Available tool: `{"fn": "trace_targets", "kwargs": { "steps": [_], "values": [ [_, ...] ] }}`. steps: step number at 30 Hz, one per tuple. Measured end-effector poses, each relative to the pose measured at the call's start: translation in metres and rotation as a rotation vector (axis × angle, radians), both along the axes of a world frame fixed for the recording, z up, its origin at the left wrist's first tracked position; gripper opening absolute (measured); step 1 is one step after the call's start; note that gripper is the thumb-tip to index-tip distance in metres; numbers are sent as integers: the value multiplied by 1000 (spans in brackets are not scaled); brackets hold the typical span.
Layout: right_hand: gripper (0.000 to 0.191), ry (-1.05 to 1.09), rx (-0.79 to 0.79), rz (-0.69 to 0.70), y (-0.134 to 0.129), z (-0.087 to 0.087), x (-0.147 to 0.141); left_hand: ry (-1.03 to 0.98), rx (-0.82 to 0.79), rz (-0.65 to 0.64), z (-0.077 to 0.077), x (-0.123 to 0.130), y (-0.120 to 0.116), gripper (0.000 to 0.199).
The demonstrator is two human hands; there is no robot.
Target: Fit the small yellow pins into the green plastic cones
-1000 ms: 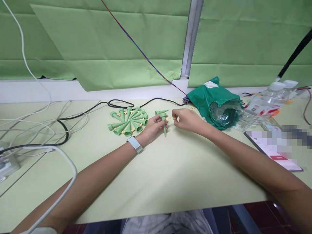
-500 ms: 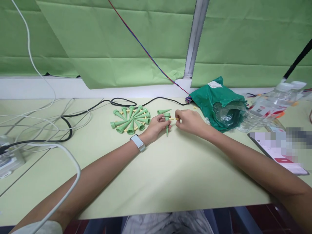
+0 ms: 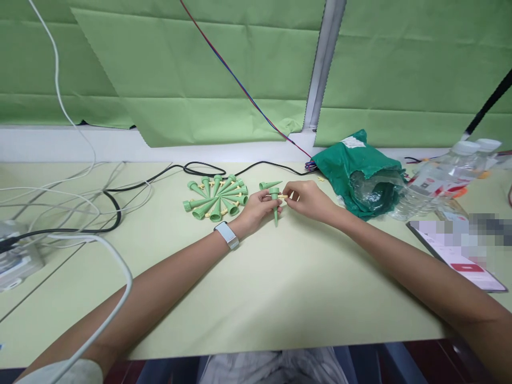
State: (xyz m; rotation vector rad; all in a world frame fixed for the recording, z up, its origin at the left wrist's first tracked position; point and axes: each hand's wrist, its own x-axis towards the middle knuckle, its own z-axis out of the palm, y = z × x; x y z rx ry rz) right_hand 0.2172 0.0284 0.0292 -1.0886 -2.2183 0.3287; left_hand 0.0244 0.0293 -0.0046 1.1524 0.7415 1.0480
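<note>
My left hand point(image 3: 258, 209) is closed around a green watering spike point(image 3: 275, 212), held with its cap up and its point down. From the spike's side, near the top, a small yellow valve point(image 3: 282, 197) sticks out to the right. The fingertips of my right hand point(image 3: 306, 198) pinch the outer end of that valve. Just behind my left hand, another green spike point(image 3: 271, 184) lies on its side. Left of my hand, several more green spikes point(image 3: 206, 207) with yellow valves lie in a ring, points toward the middle.
A torn green plastic bag point(image 3: 340, 160) lies at the back right, beside clear plastic bottles point(image 3: 436, 176). A tablet-like flat object point(image 3: 452, 261) rests at the right. White cables point(image 3: 124, 261) and a black cable point(image 3: 160, 174) run across the left side.
My right hand has shifted slightly left, closer to the spike, and its grip on the yellow valve has changed. The left hand keeps its hold on the spike.
</note>
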Motion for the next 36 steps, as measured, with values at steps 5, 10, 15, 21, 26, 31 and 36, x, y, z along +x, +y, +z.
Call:
{"fn": "trace_targets", "kwargs": {
  "steps": [5,10,15,21,26,31,36],
  "values": [
    [15,327,-480,30,10,0,3,-19,-2,5,0,0,0,30],
    [20,379,-552,47,12,-2,3,-3,5,1,-2,-1,2,31],
    [12,129,64,99,8,-9,4,-29,-34,-2,-2,-4,5,29],
    [32,-283,560,138,10,-17,14,-90,-94,-81,-1,-7,7,27],
    [24,3,386,172,11,-19,11,-89,-100,-95,1,-9,8,27],
    [47,216,-72,85,9,-16,2,-62,-64,-92,2,-8,5,30],
    [50,138,-46,11,7,-14,3,-60,-69,-80,3,-7,3,31]
  ]
}}
